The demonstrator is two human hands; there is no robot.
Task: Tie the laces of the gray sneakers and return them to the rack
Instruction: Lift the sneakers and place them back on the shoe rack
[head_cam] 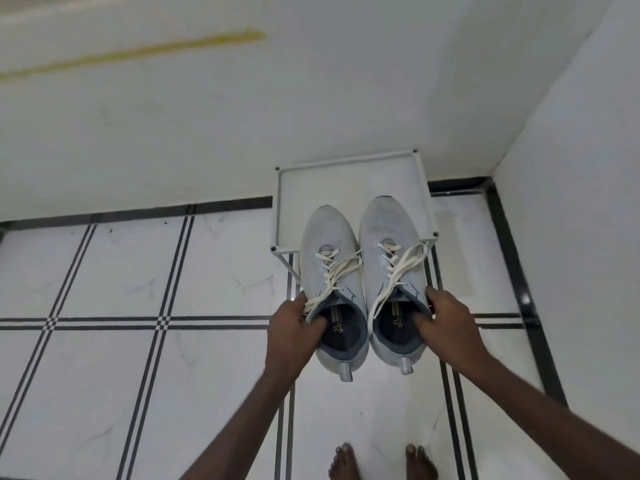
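Observation:
Two gray sneakers with white laces are held side by side, toes pointing away from me over the white rack (pixel 311 188). My left hand (pixel 294 327) grips the left sneaker (pixel 329 244) at its collar, thumb inside the opening. My right hand (pixel 446 320) grips the right sneaker (pixel 388 230) the same way. The laces lie loose and untied across both tongues, with ends trailing toward the heels. The heels hang out past the rack's front edge; I cannot tell whether the soles touch its top shelf.
The rack stands in a corner against white walls (pixel 346 98). White floor tiles (pixel 138 271) with black stripes spread to the left and toward me. My bare feet (pixel 381 462) stand just below the shoes.

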